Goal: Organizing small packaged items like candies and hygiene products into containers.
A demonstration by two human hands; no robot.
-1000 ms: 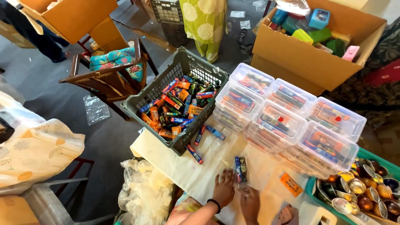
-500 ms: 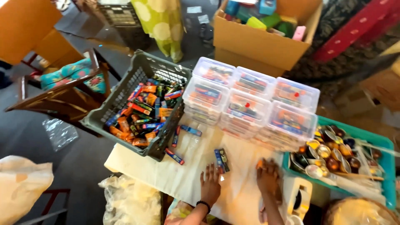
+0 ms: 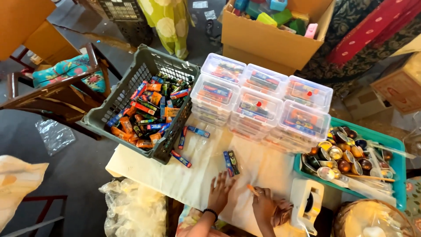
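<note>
A cream cloth [image 3: 263, 166] covers the table. The left hand [image 3: 220, 193] lies flat, fingers spread, two small packets [image 3: 231, 163] at its twelve o'clock. The right hand [image 3: 262, 202] pinches a small orange item [image 3: 252, 189]. A grey crate [image 3: 127, 98] sits at ten o'clock on the grey floor [image 3: 74, 166].

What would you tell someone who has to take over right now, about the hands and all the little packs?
Left hand: flat on the cloth-covered table, open, holding nothing, just below two small packs lying side by side.
Right hand: grip on a small orange piece between the fingertips.
Grey crate: full of small colourful packs; three loose packs lie on the cloth beside it.
Clear lidded boxes: stacked, already filled and shut.
Teal tray: holds small round metal tins.
White tape dispenser: beside the right hand.
Left: crate packs and loose packs remain unboxed.
</note>
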